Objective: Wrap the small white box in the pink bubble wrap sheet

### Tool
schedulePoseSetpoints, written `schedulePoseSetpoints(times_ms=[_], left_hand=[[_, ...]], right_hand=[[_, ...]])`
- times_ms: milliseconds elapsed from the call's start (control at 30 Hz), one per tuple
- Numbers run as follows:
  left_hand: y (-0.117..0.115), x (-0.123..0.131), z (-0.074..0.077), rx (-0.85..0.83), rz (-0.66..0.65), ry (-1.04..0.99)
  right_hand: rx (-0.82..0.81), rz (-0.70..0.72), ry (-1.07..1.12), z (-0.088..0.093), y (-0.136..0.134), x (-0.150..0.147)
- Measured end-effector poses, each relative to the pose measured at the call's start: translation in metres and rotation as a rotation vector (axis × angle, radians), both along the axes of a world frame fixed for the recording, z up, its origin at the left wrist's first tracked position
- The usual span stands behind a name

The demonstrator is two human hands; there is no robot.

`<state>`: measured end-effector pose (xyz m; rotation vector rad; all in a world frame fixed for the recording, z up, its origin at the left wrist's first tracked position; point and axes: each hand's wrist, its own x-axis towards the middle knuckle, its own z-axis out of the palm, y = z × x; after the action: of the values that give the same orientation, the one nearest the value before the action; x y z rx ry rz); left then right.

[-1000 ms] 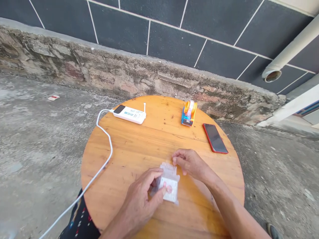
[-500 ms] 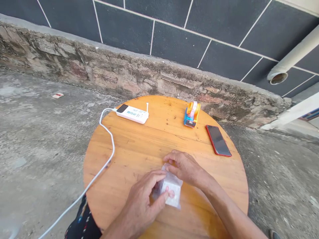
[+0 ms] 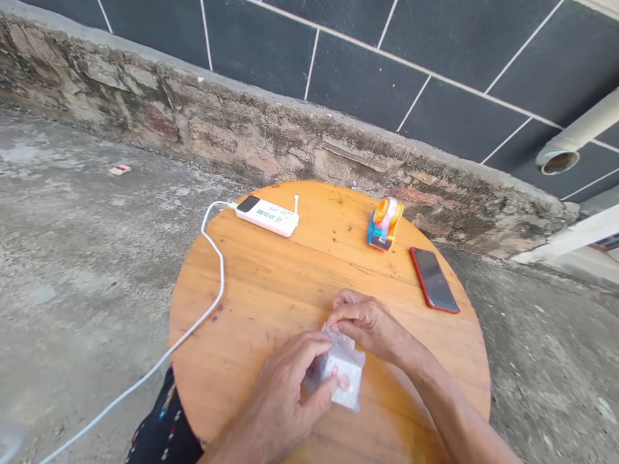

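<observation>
My left hand (image 3: 285, 386) is gripping the wrapped white block (image 3: 345, 380) near the table's (image 3: 271, 283) front edge; my right hand (image 3: 365, 322) is pinching its clear top flap. Wrapping is looking partly done: the flap is standing open, the tape dispenser (image 3: 384, 223) sitting untouched.

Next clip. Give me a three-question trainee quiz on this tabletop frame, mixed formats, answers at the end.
1. True or false: the left hand and the right hand both grip the small clear plastic bag.
2. Which thing lies just right of the orange and blue tape dispenser? A. red phone B. mug C. scissors
3. Fill in: the white cable on the round wooden table runs from the white ____.
Key: 1 true; 2 A; 3 power strip.
</observation>
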<state>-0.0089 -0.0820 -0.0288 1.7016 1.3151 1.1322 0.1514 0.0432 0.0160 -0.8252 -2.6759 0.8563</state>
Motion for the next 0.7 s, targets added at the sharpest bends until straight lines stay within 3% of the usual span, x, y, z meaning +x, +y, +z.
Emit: schedulePoseSetpoints(times_ms=[200,467,567,700], left_hand=[[0.001,0.0,0.003,-0.005,0.019,0.016],[0.004,-0.002,0.008,-0.087,0.011,-0.022],[0.006,-0.001,0.008,-0.102,0.01,-0.03],[0.007,0.002,0.009,-0.094,0.027,0.001]], right_hand=[[0.193,0.059,-0.035,0.002,0.003,-0.004],[0.187,0.058,0.019,0.003,-0.006,-0.001],[0.148,0.048,0.026,0.004,-0.01,0.0],[-0.085,-0.062,0.185,0.005,-0.005,0.011]])
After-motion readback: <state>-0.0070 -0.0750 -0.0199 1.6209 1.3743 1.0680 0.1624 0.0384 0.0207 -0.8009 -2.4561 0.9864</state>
